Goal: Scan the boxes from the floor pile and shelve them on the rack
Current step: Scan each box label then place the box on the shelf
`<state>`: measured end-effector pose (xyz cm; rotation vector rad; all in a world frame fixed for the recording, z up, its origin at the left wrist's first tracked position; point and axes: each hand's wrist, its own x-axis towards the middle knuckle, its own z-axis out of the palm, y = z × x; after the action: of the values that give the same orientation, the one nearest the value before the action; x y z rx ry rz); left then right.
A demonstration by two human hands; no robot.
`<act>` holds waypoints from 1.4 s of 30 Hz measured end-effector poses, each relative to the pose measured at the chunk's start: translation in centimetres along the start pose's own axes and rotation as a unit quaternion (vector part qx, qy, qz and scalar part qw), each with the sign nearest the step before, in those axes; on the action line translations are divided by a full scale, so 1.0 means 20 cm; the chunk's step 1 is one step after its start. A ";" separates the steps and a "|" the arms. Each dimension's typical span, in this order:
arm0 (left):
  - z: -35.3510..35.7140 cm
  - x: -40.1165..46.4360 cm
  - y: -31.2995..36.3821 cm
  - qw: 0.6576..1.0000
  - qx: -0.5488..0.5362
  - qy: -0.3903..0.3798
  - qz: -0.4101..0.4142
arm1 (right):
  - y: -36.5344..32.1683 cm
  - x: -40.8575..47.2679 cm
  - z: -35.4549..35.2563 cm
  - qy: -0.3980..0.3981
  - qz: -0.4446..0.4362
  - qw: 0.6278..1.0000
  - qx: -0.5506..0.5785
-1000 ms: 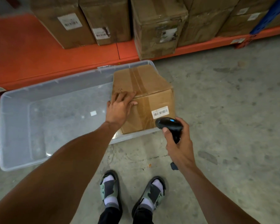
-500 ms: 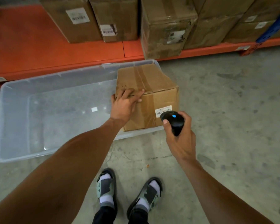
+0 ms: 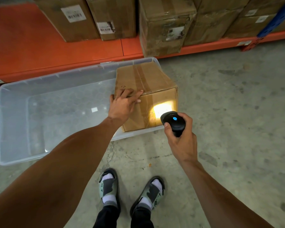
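The cardboard box (image 3: 146, 94) stands in the right end of the clear bin (image 3: 56, 89). The left hand (image 3: 123, 104) rests flat on it; the right hand (image 3: 179, 135) grips the scanner (image 3: 173, 120). New since a moment ago: bright light now covers the label, so scanning seems underway; shelving remains.

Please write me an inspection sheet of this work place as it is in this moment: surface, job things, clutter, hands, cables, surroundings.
Surface: stained concrete floor.
Job's things: taped cardboard box in the clear plastic bin, right end; bright scan light on its near face. Black scanner, blue light on.
Clutter: nothing seen.
Hands: left hand rests on the box's top near edge; right hand grips the scanner.
Cables: nothing seen.
Surroundings: orange rack shelf with labelled shelved boxes; blue upright; person's sandalled feet.
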<state>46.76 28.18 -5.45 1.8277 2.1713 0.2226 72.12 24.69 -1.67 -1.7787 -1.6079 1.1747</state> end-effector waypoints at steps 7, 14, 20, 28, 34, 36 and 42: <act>0.01 -0.01 0.00 1.000 -0.001 -0.001 -0.004 | 0.00 0.00 0.00 0.014 -0.018 1.000 0.014; 0.01 -0.01 -0.01 1.000 -0.017 0.002 0.002 | 0.00 0.02 0.00 0.026 -0.013 0.999 0.022; 0.02 -0.04 -0.07 0.999 -0.048 0.020 0.002 | 0.00 0.01 0.01 0.017 -0.011 0.999 0.025; 0.02 -0.07 -0.14 0.997 -0.069 0.028 0.003 | 0.01 -0.03 0.10 0.008 -0.015 0.999 0.031; 0.02 0.01 -0.17 0.996 -0.061 0.065 0.026 | 0.01 -0.04 0.19 0.032 -0.035 0.998 0.047; 0.01 0.06 -0.18 0.992 -0.058 0.100 0.047 | -0.02 -0.01 0.23 0.049 -0.052 0.996 0.056; -0.07 0.31 -0.11 0.951 -0.015 0.267 0.156 | -0.11 0.20 0.34 0.130 -0.106 0.977 0.129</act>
<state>43.29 33.94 -5.52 2.2905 2.1500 0.9100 65.01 27.60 -4.69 -1.4857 -1.3834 0.9590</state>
